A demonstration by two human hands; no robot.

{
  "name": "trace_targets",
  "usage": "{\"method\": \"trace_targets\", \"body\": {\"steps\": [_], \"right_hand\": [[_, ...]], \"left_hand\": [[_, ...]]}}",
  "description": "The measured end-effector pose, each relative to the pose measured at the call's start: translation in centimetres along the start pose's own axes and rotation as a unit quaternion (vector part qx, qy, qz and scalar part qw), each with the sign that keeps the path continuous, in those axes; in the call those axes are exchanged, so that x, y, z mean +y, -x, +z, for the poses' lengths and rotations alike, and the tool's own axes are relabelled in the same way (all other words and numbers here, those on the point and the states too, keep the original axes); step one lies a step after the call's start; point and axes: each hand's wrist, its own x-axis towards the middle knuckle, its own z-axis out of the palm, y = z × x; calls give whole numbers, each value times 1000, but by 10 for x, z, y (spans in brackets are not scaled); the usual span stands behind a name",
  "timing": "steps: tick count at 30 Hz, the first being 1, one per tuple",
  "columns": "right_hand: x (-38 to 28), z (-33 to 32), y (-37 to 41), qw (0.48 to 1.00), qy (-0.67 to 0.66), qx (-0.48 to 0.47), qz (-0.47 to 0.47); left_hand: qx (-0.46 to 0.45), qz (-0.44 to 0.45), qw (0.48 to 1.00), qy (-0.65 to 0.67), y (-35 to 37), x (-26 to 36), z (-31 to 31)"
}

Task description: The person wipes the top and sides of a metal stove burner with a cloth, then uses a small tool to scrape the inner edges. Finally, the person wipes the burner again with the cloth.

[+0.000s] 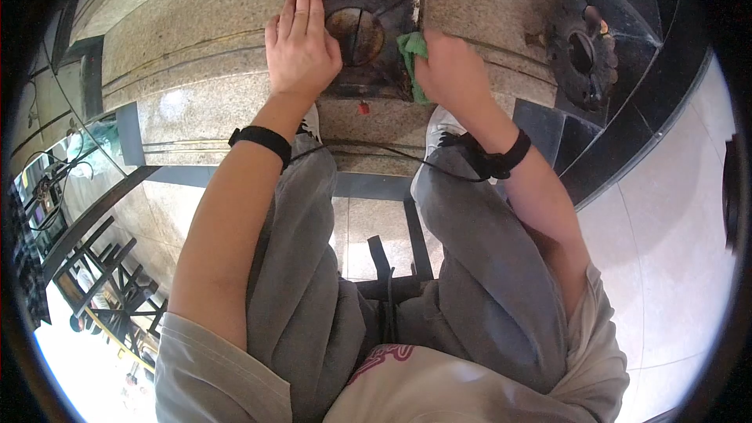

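A dark, worn square metal plate with a rusty round centre lies on the speckled stone step. My left hand rests flat over the plate's left edge, its fingers stretched out and pointing away from me. On the opposite side, my right hand is closed on a green cloth, which touches the plate's right edge. The fingertips of my right hand are mostly hidden. A small red piece sits on the stone just below the plate.
To the right stands a dark ornate metal piece with a round hole, near black tiles. A thin black cord runs between my wristbands. Dark racks and cables are at the left.
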Motion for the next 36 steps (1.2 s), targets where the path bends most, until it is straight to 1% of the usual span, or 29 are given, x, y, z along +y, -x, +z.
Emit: {"method": "trace_targets", "body": {"steps": [3,6,8,11,15,18,20,21,23,24,26,27,29,30,32,33,35,36], "right_hand": [[2,0,-6,1000,17,2,-9],[3,-6,-19,999,25,27,-10],[5,-9,-33,997,19,72,-17],[12,-3,-39,996,5,77,-33],[11,-2,-30,997,9,71,-19],[14,-4,-27,998,-17,53,10],[22,-6,-25,996,-85,27,-3],[28,-5,-24,996,-85,28,-4],[41,-3,-21,987,-158,38,1],[47,-4,-18,987,-159,38,0],[60,-10,-11,946,-318,22,52],[66,-11,-7,948,-314,22,53],[74,-14,-3,869,-491,38,54],[76,-16,-1,871,-487,40,52],[80,-19,3,838,-537,60,75],[85,-17,3,839,-535,62,74],[89,-14,3,786,-614,45,61],[88,-13,6,785,-614,46,63]], "left_hand": [[1,2,1000,1,1,0,0],[3,-1,1000,4,0,1,0],[2,-1,1000,4,0,0,0],[4,-1,1000,8,1,0,2],[-4,-9,1000,4,2,0,3],[-3,-10,1000,8,2,0,3],[-3,-12,1000,10,1,1,4],[-4,-11,1000,6,1,1,4],[-7,-10,1000,1,2,-1,4],[-5,-9,1000,6,2,0,3],[-2,-11,1000,14,2,0,3],[-6,-12,1000,13,3,0,3],[-4,-14,1000,14,1,0,2],[-9,-16,1000,15,2,1,1],[-10,-18,1000,19,1,1,1],[-13,-17,1000,13,1,1,0],[-18,-15,1000,8,2,0,1],[-13,-13,1000,12,3,0,1]]}}
